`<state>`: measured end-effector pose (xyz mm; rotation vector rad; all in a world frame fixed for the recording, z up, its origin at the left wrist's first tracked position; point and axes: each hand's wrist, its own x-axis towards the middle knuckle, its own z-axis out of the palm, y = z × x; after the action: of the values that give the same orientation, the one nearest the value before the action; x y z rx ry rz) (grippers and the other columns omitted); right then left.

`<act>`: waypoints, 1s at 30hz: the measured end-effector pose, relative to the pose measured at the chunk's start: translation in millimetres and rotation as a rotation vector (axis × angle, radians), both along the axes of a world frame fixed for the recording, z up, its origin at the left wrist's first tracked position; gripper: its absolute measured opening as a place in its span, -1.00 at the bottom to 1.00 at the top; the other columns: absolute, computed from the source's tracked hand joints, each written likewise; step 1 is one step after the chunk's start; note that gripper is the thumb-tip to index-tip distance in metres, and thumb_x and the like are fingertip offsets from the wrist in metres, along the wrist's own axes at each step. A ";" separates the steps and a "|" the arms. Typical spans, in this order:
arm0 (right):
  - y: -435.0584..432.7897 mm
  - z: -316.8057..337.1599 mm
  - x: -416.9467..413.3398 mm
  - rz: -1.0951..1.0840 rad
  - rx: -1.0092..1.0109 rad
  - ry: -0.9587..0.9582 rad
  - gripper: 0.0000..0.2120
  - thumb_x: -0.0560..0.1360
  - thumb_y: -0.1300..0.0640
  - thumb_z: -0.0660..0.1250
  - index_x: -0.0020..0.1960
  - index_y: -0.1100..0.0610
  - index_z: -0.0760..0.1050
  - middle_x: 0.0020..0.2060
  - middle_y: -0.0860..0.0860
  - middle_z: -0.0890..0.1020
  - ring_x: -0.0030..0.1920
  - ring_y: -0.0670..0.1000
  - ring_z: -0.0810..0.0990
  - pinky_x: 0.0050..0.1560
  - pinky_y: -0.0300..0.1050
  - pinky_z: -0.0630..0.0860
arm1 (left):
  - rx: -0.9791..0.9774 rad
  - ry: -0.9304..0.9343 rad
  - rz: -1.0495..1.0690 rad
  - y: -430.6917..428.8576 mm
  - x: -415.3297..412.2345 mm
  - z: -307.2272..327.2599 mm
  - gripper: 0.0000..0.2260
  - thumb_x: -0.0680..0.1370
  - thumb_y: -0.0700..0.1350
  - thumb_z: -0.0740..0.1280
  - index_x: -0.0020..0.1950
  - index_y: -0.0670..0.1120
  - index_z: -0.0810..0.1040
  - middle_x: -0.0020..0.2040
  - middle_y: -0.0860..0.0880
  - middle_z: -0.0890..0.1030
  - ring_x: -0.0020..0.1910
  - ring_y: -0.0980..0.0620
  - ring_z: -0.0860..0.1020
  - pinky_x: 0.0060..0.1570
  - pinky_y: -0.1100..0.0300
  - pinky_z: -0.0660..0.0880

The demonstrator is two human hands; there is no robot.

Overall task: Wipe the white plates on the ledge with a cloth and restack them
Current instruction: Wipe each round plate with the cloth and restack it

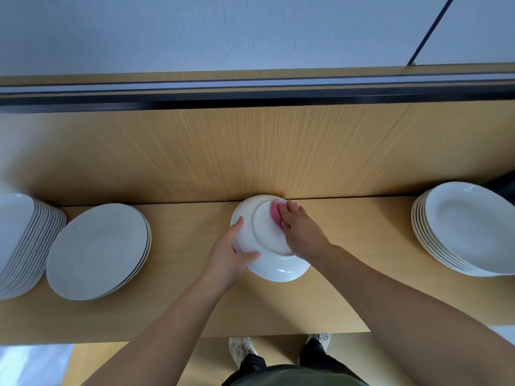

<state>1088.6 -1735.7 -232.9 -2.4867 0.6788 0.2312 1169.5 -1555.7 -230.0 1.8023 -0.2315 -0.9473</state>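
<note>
A white plate (269, 254) is held upside down over the middle of the wooden ledge (348, 263), its underside and foot ring facing me. My left hand (230, 256) grips its left rim, thumb on the underside. My right hand (299, 228) presses a pink cloth (276, 213) against the plate's far right part, fingers curled over the cloth. Most of the cloth is hidden under the fingers.
A short stack of flat white plates (97, 250) lies at the left, with a taller stack (21, 243) at the far left edge. Several deep plates are stacked at the right (468, 229). A wooden back panel (250, 151) rises behind the ledge. My shoes show below.
</note>
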 end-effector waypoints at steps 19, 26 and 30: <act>5.9 4.4 -54.9 0.377 0.139 -0.174 -0.52 0.68 0.17 0.06 0.51 -0.07 -0.06 0.49 -0.21 -0.01 0.51 -0.18 -0.17 0.48 -0.32 -0.20 | 0.037 -0.059 -0.005 -5.5 0.3 14.0 -0.23 0.39 -0.26 0.51 0.51 0.09 0.27 0.38 -0.04 0.43 0.30 -0.08 0.46 0.17 -0.10 0.52; -24.8 5.1 -71.2 0.241 0.054 -0.122 -0.58 0.66 0.20 0.12 0.49 -0.04 0.30 0.50 -0.13 0.24 0.51 -0.09 0.17 0.45 -0.33 0.08 | -0.045 -0.003 0.017 -7.2 -7.8 31.5 -0.22 0.27 -0.18 0.55 0.43 0.13 0.35 0.31 0.00 0.50 0.26 -0.03 0.50 0.16 -0.13 0.53; -35.0 19.0 -76.0 0.142 0.113 -0.220 -0.58 0.66 0.19 0.12 0.48 -0.09 0.32 0.44 -0.18 0.36 0.41 -0.08 0.36 0.32 -0.38 0.24 | -0.020 -0.059 -0.026 -7.6 -13.0 45.3 -0.50 0.29 -0.12 0.52 0.21 0.04 0.52 0.07 0.03 0.66 0.06 -0.01 0.62 0.05 -0.17 0.58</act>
<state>1012.5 -1770.7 -213.9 -2.4078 0.3885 0.0445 1156.5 -1563.3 -184.6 1.8141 -0.3015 -0.9077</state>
